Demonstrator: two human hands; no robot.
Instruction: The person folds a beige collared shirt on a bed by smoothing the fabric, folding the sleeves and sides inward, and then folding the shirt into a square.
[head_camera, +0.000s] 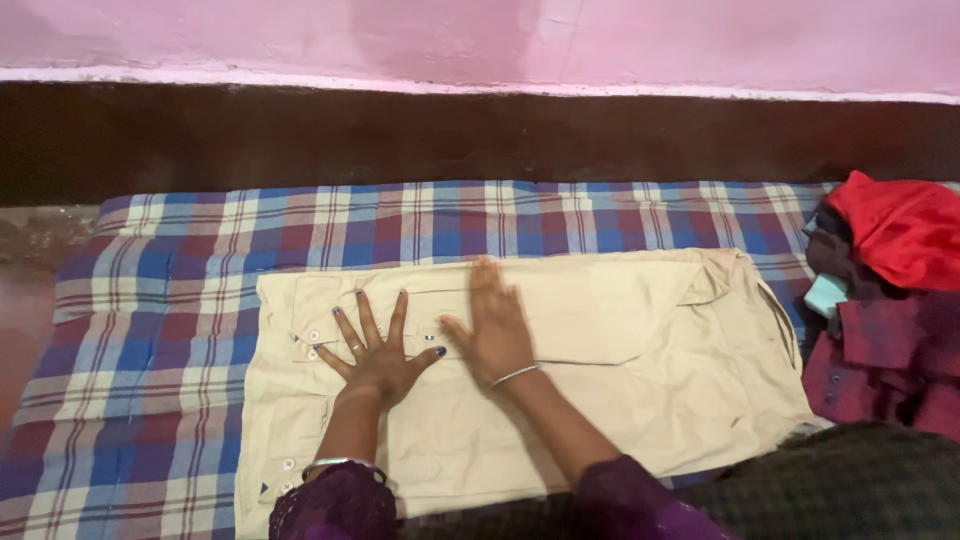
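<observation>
Beige buttoned cotton garment (600, 370), laid flat across blue-and-maroon checked cloth (160, 300). Left hand (378, 352) pressed on it, fingers spread apart, grasping nothing; right hand (497, 328) flat alongside, fingers together, equally empty. Heaped to the right: crumpled red fabric (900, 230), maroon checked clothing (880, 370), small pale-blue folded piece (825, 296).

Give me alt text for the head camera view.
Both hands, left hand and right hand, press flat on a beige shirt spread over a plaid blanket. A pile of red and maroon clothes lies at right.
</observation>
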